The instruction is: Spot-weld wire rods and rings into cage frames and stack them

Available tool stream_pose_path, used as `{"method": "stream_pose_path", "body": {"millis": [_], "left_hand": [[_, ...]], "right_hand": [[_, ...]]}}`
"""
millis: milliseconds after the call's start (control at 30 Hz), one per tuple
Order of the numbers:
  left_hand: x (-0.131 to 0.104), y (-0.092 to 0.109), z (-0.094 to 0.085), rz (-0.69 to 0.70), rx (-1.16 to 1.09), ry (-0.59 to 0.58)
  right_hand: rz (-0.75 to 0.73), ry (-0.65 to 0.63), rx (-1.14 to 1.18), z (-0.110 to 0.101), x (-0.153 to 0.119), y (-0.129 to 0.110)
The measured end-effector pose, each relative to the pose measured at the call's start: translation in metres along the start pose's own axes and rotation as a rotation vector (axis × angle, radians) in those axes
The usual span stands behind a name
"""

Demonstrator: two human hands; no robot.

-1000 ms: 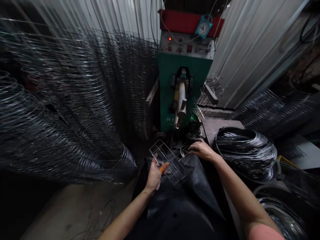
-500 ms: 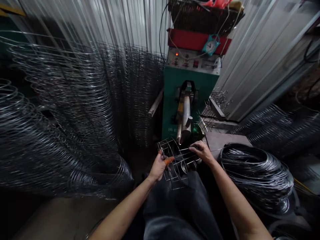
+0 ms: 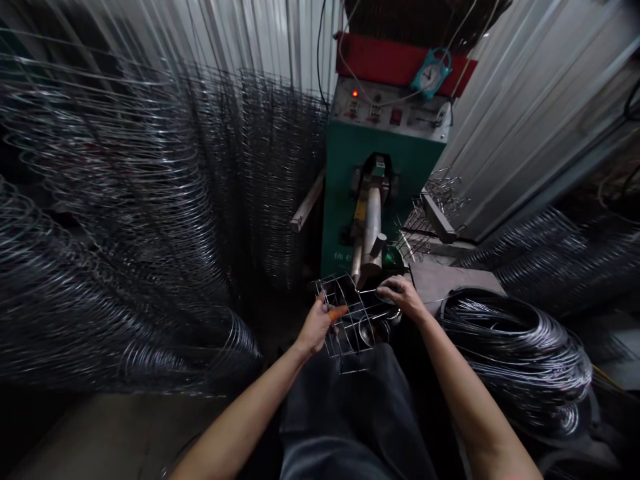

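Observation:
My left hand (image 3: 316, 325), with orange coverings on a thumb and a finger, is closed around a small wire frame (image 3: 354, 329) of crossed metal rods above my lap. A straight wire (image 3: 370, 291) runs from the frame's upper right side to my right hand (image 3: 401, 297), whose fingers pinch its end. The pointed electrode (image 3: 357, 270) of a green spot welding machine (image 3: 345, 167) comes down right at the frame's upper edge, where it meets the wire. Whether tip and wire touch, I cannot tell. A round metal part (image 3: 367, 331) shows beneath the frame.
Tall stacks of wire rings (image 3: 165, 167) stand on the left. Coiled wires (image 3: 520, 347) lie at the right beside a flat board (image 3: 453, 277). A blue clock (image 3: 431, 75) hangs on the machine. Bars (image 3: 307, 203) jut out from its sides, with wire pieces (image 3: 440, 190) at the right.
The wire frame and the right hand's wire have risen slightly to the electrode tip. The right hand has shifted a little left. The camera view has tilted slightly downward.

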State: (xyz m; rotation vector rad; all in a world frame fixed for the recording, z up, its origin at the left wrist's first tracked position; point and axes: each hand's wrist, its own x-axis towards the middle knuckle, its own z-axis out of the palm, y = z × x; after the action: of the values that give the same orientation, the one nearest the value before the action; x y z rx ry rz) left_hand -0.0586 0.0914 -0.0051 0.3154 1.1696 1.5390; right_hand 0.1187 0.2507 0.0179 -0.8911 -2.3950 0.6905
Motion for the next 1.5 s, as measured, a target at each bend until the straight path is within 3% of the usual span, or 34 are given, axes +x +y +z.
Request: {"method": "stream_pose_path", "body": {"millis": [467,667,833,1000,1167,1500], "left_hand": [[0.010,0.004,-0.001,-0.010,0.055,-0.072],[0.015,0.000,-0.002,0.017,-0.025,-0.042],[0.016,0.000,0.002,0.048,-0.078,-0.065],[0.011,0.000,0.006,0.055,-0.117,-0.008],[0.014,0.003,0.004,0.105,-0.125,0.075],[0.025,0.013,0.003,0.071,-0.137,0.088]], "right_hand": [[0.034,0.002,-0.018,0.008,0.009,0.012],[-0.030,0.153,-0.101,0.000,-0.033,0.010],[-0.050,0.140,-0.126,0.002,-0.056,0.022],[-0.070,0.209,-0.042,0.008,-0.034,0.015],[-0.074,0.127,-0.036,0.015,-0.013,0.006],[-0.035,0.078,-0.035,0.016,0.001,0.008]]}}
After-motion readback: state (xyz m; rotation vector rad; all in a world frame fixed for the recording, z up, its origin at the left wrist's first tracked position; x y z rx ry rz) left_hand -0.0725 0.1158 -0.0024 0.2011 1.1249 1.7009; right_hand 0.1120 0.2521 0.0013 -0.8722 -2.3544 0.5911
